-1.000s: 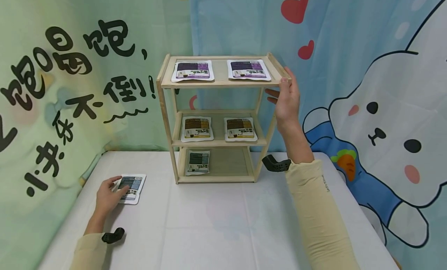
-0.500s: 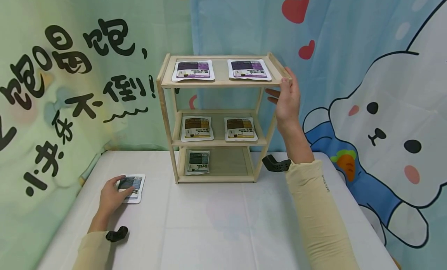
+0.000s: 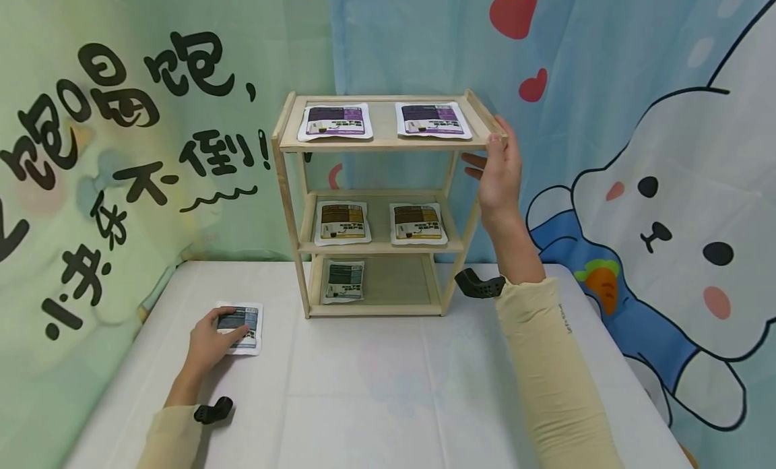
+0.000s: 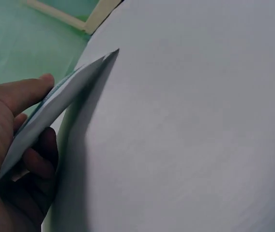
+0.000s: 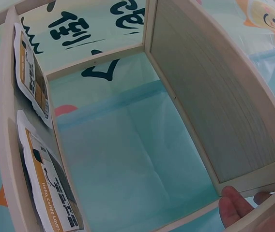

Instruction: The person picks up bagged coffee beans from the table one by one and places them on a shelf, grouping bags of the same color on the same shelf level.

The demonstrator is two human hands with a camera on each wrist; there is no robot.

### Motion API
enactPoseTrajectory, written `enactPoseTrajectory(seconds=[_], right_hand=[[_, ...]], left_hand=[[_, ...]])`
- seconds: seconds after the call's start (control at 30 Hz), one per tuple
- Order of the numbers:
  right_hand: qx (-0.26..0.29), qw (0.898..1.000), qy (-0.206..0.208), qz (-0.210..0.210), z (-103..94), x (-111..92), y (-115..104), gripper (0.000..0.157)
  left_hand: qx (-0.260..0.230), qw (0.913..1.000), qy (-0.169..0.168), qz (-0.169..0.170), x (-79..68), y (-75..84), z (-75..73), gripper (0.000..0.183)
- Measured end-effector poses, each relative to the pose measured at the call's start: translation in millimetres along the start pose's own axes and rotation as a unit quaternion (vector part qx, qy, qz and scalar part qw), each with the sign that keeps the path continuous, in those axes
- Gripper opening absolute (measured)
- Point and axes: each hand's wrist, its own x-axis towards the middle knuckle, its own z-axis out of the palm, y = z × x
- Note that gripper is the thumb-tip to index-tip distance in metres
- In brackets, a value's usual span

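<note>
My left hand (image 3: 209,344) pinches a white coffee packet with a blue label (image 3: 247,331) between thumb and fingers. In the left wrist view the packet (image 4: 55,104) tilts above the white table, its shadow beneath it. My right hand (image 3: 502,176) grips the top right corner of a three-tier wooden shelf (image 3: 378,147); in the right wrist view its fingertips (image 5: 232,208) show at the frame. Two purple-labelled packets, left (image 3: 335,122) and right (image 3: 433,120), lie on the top tier. Brown-and-yellow packets, left (image 3: 342,224) and right (image 3: 417,224), lie on the middle one.
On the bottom tier's left side lies a blue-green-labelled packet (image 3: 344,282), with bare board to its right. The shelf stands at the back of a white-covered table (image 3: 364,388). Printed curtains (image 3: 394,44) hang behind and at the left.
My left hand has moved a little to the right with the blue-labelled coffee packet. My right hand stays at the shelf's corner, and the shelf has not moved.
</note>
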Motion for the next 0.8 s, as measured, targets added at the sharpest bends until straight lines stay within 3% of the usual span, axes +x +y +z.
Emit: enactPoseTrajectory(seconds=[0.33, 0.8], right_hand=[[0.0, 1.0, -0.007, -0.005, 0.0, -1.2, -1.5, 0.049], [-0.003, 1.0, -0.004, -0.009, 0.3, -1.0, -1.6, 0.05]], left_hand=[[-0.044, 0.9986, 0.011, 0.027, -16.2, 16.1, 29.5, 0.056], [-0.087, 0.9926, 0.019, 0.082, -46.3, 59.7, 81.9, 0.051]])
